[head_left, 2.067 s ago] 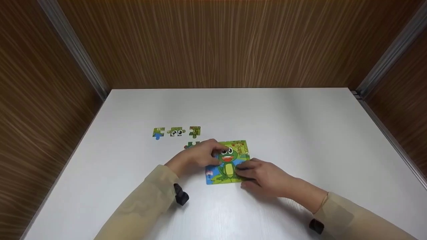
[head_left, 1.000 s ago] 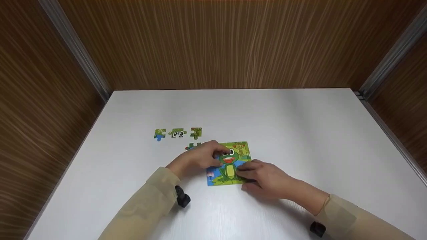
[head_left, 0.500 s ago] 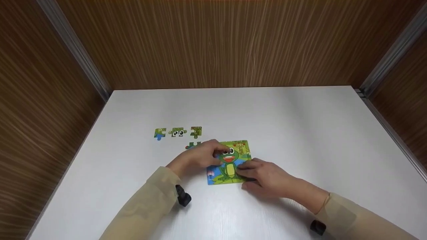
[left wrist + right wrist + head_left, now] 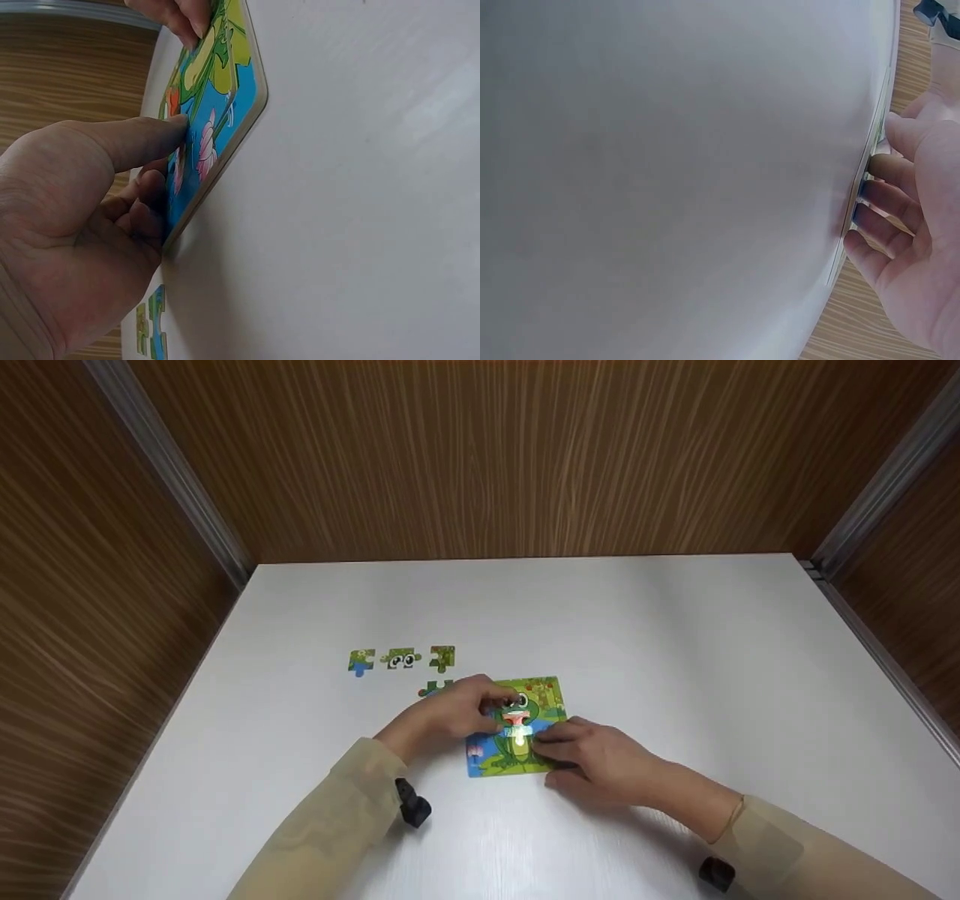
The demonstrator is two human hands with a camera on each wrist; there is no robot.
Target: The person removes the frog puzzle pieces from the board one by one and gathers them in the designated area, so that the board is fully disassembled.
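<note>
A square frog jigsaw puzzle (image 4: 506,763) lies flat on the white table, with its blue water and pink lily (image 4: 206,154) near the left wrist camera. My left hand (image 4: 454,709) rests across its left side. Its thumb and index fingertip touch the picture, the index by the frog's eyes; the other fingers curl near the edge. From the right, my right hand (image 4: 604,763) rests relaxed fingers (image 4: 889,199) on the puzzle's right side, thumb apart below. Loose pieces lie beyond my left hand: a blue-green corner (image 4: 361,660), an eyes piece (image 4: 401,658) and a green one (image 4: 442,658).
Another loose piece (image 4: 433,688) is partly hidden behind my left hand. Wood-grain panels (image 4: 480,457) with grey metal corner strips enclose the white table (image 4: 675,645) at the back and sides. A black wrist device (image 4: 412,804) sits on the left sleeve.
The hands and puzzle stay in place, apart from a slight shift of the whole view. A bright glare now shows on the frog's mouth and belly.
</note>
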